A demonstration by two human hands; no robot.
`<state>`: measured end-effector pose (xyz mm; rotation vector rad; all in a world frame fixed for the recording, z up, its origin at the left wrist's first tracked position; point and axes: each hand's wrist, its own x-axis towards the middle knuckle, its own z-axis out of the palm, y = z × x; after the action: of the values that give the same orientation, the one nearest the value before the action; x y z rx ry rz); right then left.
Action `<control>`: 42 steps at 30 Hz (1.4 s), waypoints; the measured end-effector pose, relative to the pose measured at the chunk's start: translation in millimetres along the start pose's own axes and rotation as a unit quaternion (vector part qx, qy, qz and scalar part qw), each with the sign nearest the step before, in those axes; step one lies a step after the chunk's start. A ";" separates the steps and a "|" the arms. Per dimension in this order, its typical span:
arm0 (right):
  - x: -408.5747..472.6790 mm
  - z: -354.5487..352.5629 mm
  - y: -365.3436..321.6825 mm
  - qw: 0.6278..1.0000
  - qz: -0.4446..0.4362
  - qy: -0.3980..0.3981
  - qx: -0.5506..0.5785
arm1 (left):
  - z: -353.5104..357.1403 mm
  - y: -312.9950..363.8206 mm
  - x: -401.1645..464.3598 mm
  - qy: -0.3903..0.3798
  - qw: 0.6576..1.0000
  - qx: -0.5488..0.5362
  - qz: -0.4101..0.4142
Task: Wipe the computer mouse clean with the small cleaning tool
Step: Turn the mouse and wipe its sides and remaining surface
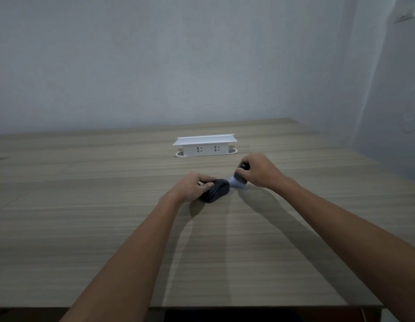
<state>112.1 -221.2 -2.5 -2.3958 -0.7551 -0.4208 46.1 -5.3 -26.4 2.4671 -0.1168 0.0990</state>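
A dark computer mouse [217, 191] lies on the wooden desk [109, 205], a little past its middle. My left hand [192, 185] grips the mouse from its left side, fingers over its far edge. My right hand [260, 169] holds a small cleaning tool [239, 178] with a dark handle and a pale, blurred brush head. The brush head touches the right end of the mouse. Fingers hide part of the tool's handle.
A white pop-up socket box [205, 146] stands raised from the desk just behind the hands. The wall rises right behind the desk's far edge. The desk's near edge runs along the bottom of the view, its right edge beside a wall.
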 end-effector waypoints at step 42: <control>-4.8 -5.3 -2.4 0.989 0.085 -0.059 0.110 | -7.0 11.3 -16.0 0.036 0.990 0.120 0.061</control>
<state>106.3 -224.9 0.5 -2.2684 -0.6069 -0.1202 28.7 -8.8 -15.5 2.6923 -0.2383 0.2691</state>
